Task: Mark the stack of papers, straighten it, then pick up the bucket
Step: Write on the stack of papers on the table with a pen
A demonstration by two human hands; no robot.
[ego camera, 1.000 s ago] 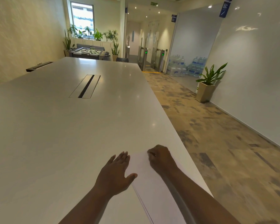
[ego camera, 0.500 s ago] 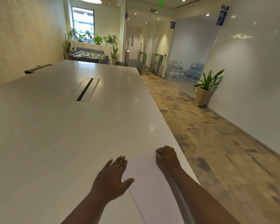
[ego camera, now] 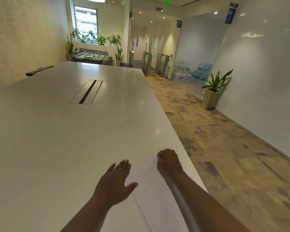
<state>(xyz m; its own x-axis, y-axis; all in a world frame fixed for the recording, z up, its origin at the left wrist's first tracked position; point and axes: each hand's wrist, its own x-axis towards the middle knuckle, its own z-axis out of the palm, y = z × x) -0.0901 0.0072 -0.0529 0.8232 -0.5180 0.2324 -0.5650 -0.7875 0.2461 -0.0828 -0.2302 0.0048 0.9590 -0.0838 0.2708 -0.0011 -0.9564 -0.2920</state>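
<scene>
Stack of papers between two hands at the table edge

Stack of white paper sheets (ego camera: 151, 190) lies flat on the large white glossy table (ego camera: 57, 139), near its right edge, close to the person. The left hand (ego camera: 115, 183) lies flat with straight fingers against the left side of the stack, the thumb resting over the top sheet. The right hand (ego camera: 168, 162) sits on the far right corner of the stack with its fingers curled under; if it pinches the sheets I cannot tell. A green plant in a beige square pot (ego camera: 211, 96) stands on the floor, well apart.
</scene>
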